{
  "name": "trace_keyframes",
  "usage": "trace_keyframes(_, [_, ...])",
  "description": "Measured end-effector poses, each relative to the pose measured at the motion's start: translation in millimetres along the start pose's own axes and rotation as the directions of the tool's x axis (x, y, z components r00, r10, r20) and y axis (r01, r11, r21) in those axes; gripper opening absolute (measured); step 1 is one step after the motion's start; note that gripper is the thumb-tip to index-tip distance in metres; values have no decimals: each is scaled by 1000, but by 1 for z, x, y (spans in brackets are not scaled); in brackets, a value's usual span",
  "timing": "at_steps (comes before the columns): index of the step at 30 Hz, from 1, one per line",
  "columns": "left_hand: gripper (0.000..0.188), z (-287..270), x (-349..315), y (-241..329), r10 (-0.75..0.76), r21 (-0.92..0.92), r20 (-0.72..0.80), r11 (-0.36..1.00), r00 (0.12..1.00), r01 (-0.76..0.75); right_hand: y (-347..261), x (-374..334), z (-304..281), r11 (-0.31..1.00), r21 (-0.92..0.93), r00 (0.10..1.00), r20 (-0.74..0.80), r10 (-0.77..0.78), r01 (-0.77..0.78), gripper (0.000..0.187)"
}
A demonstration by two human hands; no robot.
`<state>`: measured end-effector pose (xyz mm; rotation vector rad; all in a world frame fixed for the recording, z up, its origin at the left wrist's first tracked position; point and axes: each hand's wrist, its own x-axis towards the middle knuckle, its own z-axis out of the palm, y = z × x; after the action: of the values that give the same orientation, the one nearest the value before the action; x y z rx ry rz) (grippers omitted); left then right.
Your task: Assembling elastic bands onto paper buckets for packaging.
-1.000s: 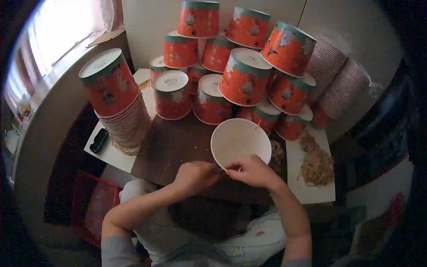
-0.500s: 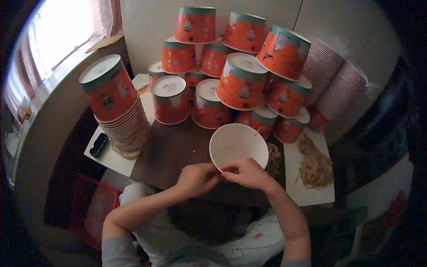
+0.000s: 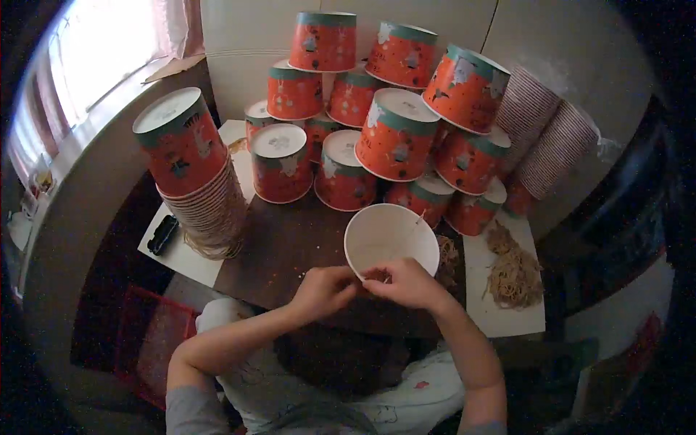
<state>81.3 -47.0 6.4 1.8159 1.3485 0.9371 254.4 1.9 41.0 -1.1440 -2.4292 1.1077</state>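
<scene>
A paper bucket (image 3: 388, 235) with a white inside sits on the dark board in front of me, its mouth tilted toward me. A short bit of cord (image 3: 422, 217) pokes out at its far right rim. My right hand (image 3: 406, 285) is closed at the near rim, pinching the bucket's edge with fingers just inside. Against the outside of the same rim, my left hand (image 3: 325, 291) is closed, its fingertips meeting the right hand's. Whatever lies between the left fingertips is too small and hidden to make out.
Upturned orange buckets (image 3: 281, 170) with green bands are piled at the back. A tall nested stack (image 3: 206, 210) stands left, and striped stacks (image 3: 558, 148) lean at the right. Tan cord (image 3: 513, 275) lies bundled on the right. A black object (image 3: 162, 235) rests at left.
Both hands stay at the bucket's near rim with only small finger movements. The whole view has shifted slightly.
</scene>
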Motion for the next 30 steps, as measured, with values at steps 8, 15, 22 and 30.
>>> trace_keyframes(8, [10, -17, 2, -2, 321, 9, 1, 947, 947, -321, 11, 7, 0, 945, 327, 998, -49, 30, -13, 36])
trace_keyframes(15, [7, -38, 0, -5, 394, -202, 80, 906, 915, -373, 0, 4, -14, 173, 981, 993, 73, 95, -88, 38])
trace_keyframes(22, [10, -47, 0, 0, 318, -974, 183, 186, 930, 128, -9, 2, -10, 548, 835, 994, -98, 49, 55, 32])
trace_keyframes(30, [23, -28, 5, 10, -90, -724, 240, 647, 967, 239, -19, -3, -12, 830, 510, 974, -123, -190, 226, 32])
